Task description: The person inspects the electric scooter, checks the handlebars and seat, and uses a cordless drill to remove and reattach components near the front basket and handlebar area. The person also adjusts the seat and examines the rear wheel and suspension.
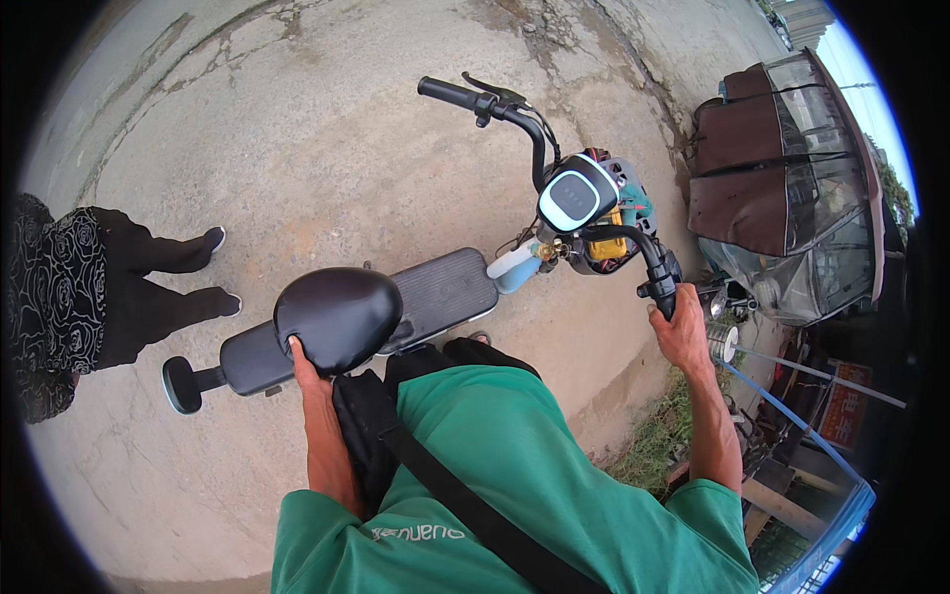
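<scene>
An electric scooter stands sideways before me, its front to the right. My right hand (683, 332) is wrapped round the near handlebar grip (668, 305). At the dark rounded seat (336, 315), my left hand (310, 376) holds the lower near edge; its thumb shows on the side, while the other fingers are mostly hidden. The far handlebar grip (447, 93), with its brake lever, has no hand on it. Between the bars sits a display (574, 197) with a pale lit rim. A ribbed black footboard (445, 292) runs ahead of the seat, and a long rear pad (247, 356) behind it.
A front basket (633, 213) holds colourful items. At the left stands a person (129, 267) in dark trousers and patterned top. A covered vehicle (772, 178) with brown and clear sheeting is parked at right, near a blue pole (782, 406) and grass (648, 445). The concrete ground (297, 148) is cracked.
</scene>
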`<control>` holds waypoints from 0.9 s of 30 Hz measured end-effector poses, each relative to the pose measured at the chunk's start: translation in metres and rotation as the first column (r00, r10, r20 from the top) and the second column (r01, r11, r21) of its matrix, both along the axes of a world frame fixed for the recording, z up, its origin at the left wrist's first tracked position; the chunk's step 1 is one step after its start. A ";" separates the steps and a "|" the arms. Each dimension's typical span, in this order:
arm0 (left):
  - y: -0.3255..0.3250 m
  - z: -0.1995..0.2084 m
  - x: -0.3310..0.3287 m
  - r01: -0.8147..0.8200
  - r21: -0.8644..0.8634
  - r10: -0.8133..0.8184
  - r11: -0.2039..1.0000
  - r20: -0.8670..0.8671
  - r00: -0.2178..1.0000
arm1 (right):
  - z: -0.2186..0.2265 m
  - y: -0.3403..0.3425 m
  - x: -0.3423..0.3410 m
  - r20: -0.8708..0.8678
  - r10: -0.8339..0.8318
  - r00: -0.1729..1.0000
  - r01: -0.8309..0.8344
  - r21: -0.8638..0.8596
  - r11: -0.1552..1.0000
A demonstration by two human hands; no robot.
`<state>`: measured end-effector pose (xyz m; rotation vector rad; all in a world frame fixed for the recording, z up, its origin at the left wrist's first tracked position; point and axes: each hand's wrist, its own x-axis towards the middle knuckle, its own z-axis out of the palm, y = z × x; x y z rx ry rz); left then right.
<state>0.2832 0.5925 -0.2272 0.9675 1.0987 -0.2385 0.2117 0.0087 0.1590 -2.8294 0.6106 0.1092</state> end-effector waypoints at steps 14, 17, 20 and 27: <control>0.009 0.000 -0.026 0.113 -0.096 -0.120 0.989 -0.070 0.990 | 0.005 -0.008 -0.048 -0.091 -0.158 0.983 0.172 0.163 0.972; 0.015 -0.010 -0.031 0.148 0.077 -0.131 0.986 -0.188 0.973 | 0.003 -0.019 -0.049 -0.044 -0.099 0.994 0.106 0.243 0.964; 0.023 -0.014 -0.050 0.307 0.235 -0.250 0.922 -0.244 0.937 | 0.018 -0.022 -0.041 -0.064 -0.054 0.996 0.070 0.284 0.956; -0.053 0.031 -0.138 0.520 0.309 -0.448 0.796 -0.276 0.850 | 0.018 -0.058 -0.099 0.221 0.059 0.973 -0.151 0.426 0.892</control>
